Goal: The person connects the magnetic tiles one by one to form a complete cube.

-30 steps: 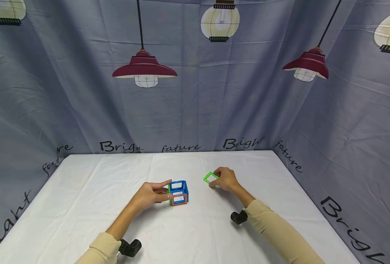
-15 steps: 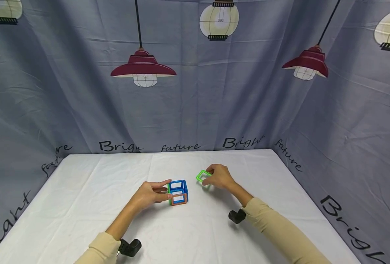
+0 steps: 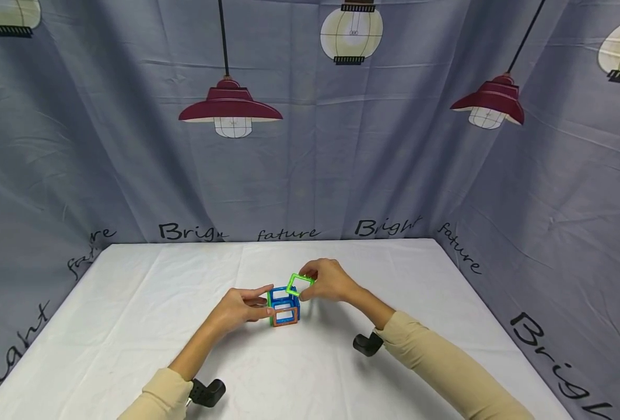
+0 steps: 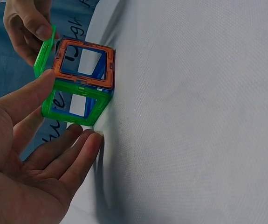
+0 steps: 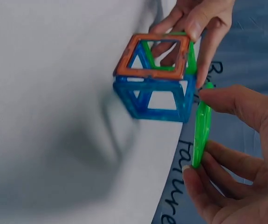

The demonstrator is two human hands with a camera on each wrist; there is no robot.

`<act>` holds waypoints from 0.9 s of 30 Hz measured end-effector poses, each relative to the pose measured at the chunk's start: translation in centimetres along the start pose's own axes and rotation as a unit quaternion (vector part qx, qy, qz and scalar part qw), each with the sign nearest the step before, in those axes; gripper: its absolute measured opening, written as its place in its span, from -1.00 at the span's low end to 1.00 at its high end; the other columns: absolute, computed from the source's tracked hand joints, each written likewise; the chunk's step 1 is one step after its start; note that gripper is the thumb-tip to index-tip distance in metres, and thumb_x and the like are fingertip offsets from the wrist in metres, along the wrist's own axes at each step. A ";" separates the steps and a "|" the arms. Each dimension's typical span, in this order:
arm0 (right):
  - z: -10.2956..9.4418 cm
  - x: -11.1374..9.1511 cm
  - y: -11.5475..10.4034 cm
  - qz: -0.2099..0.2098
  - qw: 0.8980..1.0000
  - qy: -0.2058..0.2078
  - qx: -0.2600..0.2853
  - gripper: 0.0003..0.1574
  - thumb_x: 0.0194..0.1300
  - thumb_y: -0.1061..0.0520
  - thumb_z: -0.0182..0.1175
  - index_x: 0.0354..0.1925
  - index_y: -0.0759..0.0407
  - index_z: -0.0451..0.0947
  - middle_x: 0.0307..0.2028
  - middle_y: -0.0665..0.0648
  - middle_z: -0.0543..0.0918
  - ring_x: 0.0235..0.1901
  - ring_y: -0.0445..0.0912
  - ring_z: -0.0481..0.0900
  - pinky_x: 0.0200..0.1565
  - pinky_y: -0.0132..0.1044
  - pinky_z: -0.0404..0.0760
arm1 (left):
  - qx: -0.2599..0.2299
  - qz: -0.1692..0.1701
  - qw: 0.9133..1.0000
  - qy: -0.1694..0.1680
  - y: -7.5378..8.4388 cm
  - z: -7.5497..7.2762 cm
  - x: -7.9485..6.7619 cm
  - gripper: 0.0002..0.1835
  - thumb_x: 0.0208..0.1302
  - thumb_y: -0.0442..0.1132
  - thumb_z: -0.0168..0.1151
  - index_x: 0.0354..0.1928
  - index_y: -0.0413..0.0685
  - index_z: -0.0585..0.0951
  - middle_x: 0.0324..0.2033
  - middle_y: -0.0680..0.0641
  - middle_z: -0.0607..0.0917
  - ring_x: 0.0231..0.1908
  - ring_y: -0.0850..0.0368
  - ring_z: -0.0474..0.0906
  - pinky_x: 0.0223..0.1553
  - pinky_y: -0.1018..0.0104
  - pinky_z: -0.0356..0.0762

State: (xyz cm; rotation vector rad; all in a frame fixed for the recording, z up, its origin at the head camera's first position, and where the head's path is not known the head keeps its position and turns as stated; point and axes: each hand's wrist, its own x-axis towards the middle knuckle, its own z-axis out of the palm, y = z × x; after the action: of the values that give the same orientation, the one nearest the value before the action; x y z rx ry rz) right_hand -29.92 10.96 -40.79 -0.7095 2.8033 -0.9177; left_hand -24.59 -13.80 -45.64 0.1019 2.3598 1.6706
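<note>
A small cube of square magnetic tiles (image 3: 286, 325) stands on the white table. It has an orange tile (image 4: 87, 82) facing the person, a green tile (image 4: 73, 88) on its left side, and blue tiles (image 5: 159, 115) on the others; its top is uncovered. My left hand (image 3: 240, 309) holds the cube from the left, thumb at the near corner and index finger at the far one. In my right hand (image 3: 330, 280), a loose green square tile (image 5: 202, 130) is pinched at its edges. Tilted, it overlaps the cube's upper right corner in the head view.
The white tabletop (image 3: 131, 326) reaches back to a grey-blue curtain (image 3: 299, 175) printed with lamps and lettering. A black wrist camera (image 3: 207, 394) sits below the left sleeve, and another black camera (image 3: 367, 344) below the right one.
My right hand has carried the green tile leftward from out on the table to the cube's top, tilting it on the way. The left hand and the cube have stayed in place.
</note>
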 end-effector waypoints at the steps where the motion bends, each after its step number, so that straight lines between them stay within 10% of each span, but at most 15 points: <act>1: 0.0 0.0 -0.2 -0.004 1.000 -0.005 0.000 -0.42 -0.08 0.08 0.59 -0.02 0.17 0.72 -0.15 0.13 0.74 -0.17 -0.09 0.60 -0.07 -0.21 0.61 | 0.000 0.000 1.000 -0.001 0.0 0.0 0.0 -0.35 0.16 -0.17 0.52 0.34 0.01 0.58 0.04 -0.22 0.75 -0.02 0.06 0.71 -0.12 0.17 0.73; 14: 1.2 0.2 -1.6 -0.072 0.995 -0.065 -0.026 -0.39 -0.06 0.09 0.59 0.02 0.19 0.71 -0.14 0.16 0.75 -0.15 -0.06 0.61 -0.10 -0.20 0.60 | -0.010 0.000 1.000 -0.007 -0.3 0.0 0.3 -0.33 0.13 -0.12 0.55 0.33 0.05 0.59 0.01 -0.20 0.77 -0.05 0.08 0.72 -0.14 0.20 0.72; 27: 1.4 0.5 -2.7 -0.048 0.994 -0.092 -0.027 -0.36 -0.04 0.17 0.55 0.10 0.14 0.70 -0.02 0.16 0.74 -0.02 0.05 0.59 -0.04 -0.09 0.59 | -0.019 0.024 0.999 -0.033 -0.3 -0.2 0.0 -0.29 0.20 -0.20 0.50 0.40 -0.07 0.49 0.08 -0.31 0.72 -0.01 0.03 0.72 -0.08 0.15 0.73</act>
State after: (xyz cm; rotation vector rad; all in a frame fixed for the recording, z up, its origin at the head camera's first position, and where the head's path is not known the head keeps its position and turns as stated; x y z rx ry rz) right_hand -28.97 8.04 -40.32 -0.8957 2.6611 -0.7493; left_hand -24.62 -14.06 -45.84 0.2049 2.2944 1.7051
